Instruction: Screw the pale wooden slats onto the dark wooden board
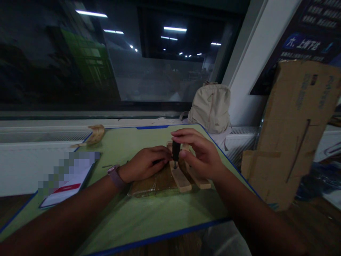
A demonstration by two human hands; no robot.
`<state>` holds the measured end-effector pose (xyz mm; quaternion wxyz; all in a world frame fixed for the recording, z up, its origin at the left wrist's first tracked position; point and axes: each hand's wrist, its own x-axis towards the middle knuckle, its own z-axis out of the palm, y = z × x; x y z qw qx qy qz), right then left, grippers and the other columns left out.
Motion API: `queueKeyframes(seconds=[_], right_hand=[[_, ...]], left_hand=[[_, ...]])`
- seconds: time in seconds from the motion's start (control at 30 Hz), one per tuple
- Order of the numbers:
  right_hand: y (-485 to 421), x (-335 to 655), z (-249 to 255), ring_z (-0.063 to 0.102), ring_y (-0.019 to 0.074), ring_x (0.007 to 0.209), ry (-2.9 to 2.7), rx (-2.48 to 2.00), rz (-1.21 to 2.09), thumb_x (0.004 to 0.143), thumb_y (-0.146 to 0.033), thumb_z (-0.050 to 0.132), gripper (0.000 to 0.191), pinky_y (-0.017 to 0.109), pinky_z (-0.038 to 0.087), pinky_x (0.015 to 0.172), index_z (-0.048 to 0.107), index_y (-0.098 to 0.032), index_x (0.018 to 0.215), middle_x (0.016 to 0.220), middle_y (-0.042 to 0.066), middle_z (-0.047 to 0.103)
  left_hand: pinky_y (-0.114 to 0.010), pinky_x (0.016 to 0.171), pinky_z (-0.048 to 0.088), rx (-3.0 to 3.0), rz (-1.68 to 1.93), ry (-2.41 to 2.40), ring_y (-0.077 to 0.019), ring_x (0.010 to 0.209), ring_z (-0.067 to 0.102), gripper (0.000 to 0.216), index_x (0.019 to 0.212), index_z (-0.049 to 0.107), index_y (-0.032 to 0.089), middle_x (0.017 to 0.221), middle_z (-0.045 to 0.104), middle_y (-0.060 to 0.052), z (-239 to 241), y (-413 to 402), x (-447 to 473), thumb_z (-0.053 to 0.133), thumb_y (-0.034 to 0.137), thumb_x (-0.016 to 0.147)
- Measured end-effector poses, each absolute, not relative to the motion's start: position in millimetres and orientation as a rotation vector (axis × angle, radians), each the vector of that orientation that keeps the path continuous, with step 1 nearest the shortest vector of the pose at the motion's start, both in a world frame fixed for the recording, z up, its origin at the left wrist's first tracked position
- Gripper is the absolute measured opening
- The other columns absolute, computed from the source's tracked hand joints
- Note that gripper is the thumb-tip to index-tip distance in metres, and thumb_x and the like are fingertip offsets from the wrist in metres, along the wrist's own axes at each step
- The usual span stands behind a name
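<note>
A black-handled screwdriver (176, 150) stands nearly upright, its metal tip on a light wooden strip (181, 179). My right hand (204, 153) has its fingertips and thumb at the upper part of the handle. From the left, my left hand (146, 161) reaches in with bent fingers closed against the lower handle; its exact grip is partly hidden. A second wooden strip (199, 180) lies beside the first, partly beneath my right hand. Both strips rest on a brown, clear-wrapped panel (154, 184). Whether a screw sits under the tip is too small to tell.
The green tabletop (149, 220) has a blue edge. At left lies a white booklet (71, 188), partly pixelated; a curved wooden piece (96, 134) is at the far left corner. A beige backpack (210, 106) stands behind, and a large cardboard box (295, 131) at right.
</note>
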<state>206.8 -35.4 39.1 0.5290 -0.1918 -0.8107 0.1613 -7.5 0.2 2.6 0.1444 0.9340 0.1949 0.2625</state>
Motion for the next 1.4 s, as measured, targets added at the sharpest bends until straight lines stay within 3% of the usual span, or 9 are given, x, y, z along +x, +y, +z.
queueKeyframes(seconds=[0.13,0.27,0.37,0.6,0.73,0.9,1.1,1.2,1.4], right_hand=[[-31,201,29,0.061,0.0199,0.109,-1.864,-0.562,0.547,0.09,-0.022,0.059,0.031,0.04,0.049,0.096,0.06,-0.026,0.12,0.119,0.007,0.064],[-22,206,24,0.063,0.0155,0.083,-1.715,-0.664,0.589,0.082,-0.025,0.069,0.028,0.03,0.054,0.074,0.058,-0.024,0.107,0.092,0.002,0.062],[-20,211,27,0.06,0.0145,0.077,-1.719,-0.689,0.52,0.078,-0.025,0.073,0.028,0.027,0.052,0.066,0.058,-0.024,0.101,0.087,0.001,0.058],[-35,211,41,0.06,0.0214,0.108,-1.938,-0.531,0.47,0.089,-0.025,0.06,0.025,0.04,0.049,0.094,0.065,-0.025,0.114,0.11,0.007,0.066],[-32,208,33,0.066,0.0177,0.094,-1.819,-0.569,0.608,0.09,-0.025,0.061,0.024,0.034,0.054,0.082,0.063,-0.025,0.114,0.104,0.006,0.068],[-24,212,34,0.062,0.0186,0.08,-1.791,-0.577,0.213,0.076,-0.026,0.076,0.023,0.035,0.053,0.074,0.067,-0.025,0.098,0.084,0.003,0.065],[-34,211,41,0.062,0.0223,0.107,-1.897,-0.47,0.441,0.091,-0.027,0.058,0.02,0.043,0.05,0.092,0.068,-0.027,0.108,0.11,0.007,0.068],[-33,208,37,0.064,0.0207,0.103,-1.877,-0.466,0.604,0.092,-0.025,0.057,0.02,0.042,0.052,0.089,0.067,-0.026,0.109,0.11,0.007,0.068],[-20,218,32,0.059,0.0181,0.081,-1.803,-0.634,0.22,0.082,-0.023,0.07,0.015,0.035,0.05,0.073,0.064,-0.024,0.096,0.085,0.003,0.061]], left_hand=[[-0.029,0.087,0.05,2.701,0.768,0.567,-0.0174,0.1,0.062,0.019,0.1,0.064,0.018,0.108,0.064,-0.007,4,-1,-7,0.046,0.017,0.093],[-0.031,0.09,0.049,2.695,0.754,0.562,-0.0183,0.106,0.061,0.021,0.104,0.063,0.018,0.113,0.064,-0.008,3,0,-7,0.045,0.016,0.093],[-0.032,0.092,0.049,2.699,0.738,0.569,-0.0186,0.108,0.06,0.023,0.106,0.063,0.019,0.115,0.063,-0.008,1,2,-8,0.045,0.016,0.093],[-0.03,0.09,0.05,2.692,0.762,0.569,-0.0183,0.104,0.062,0.021,0.104,0.064,0.019,0.113,0.064,-0.008,2,0,-7,0.046,0.018,0.093],[-0.031,0.091,0.049,2.694,0.747,0.589,-0.0184,0.106,0.062,0.022,0.106,0.064,0.019,0.116,0.064,-0.007,2,0,-6,0.046,0.017,0.093],[-0.031,0.091,0.049,2.695,0.754,0.571,-0.0186,0.107,0.061,0.023,0.107,0.063,0.018,0.114,0.064,-0.008,0,2,-7,0.045,0.016,0.093],[-0.03,0.09,0.05,2.687,0.75,0.57,-0.0178,0.103,0.062,0.021,0.103,0.064,0.019,0.112,0.064,-0.007,3,0,-7,0.045,0.018,0.093],[-0.031,0.092,0.049,2.682,0.745,0.57,-0.018,0.105,0.062,0.021,0.102,0.064,0.019,0.114,0.063,-0.007,4,0,-7,0.046,0.018,0.093],[-0.031,0.09,0.049,2.691,0.745,0.57,-0.0192,0.107,0.061,0.022,0.106,0.062,0.018,0.115,0.063,-0.008,1,1,-7,0.045,0.016,0.092]])
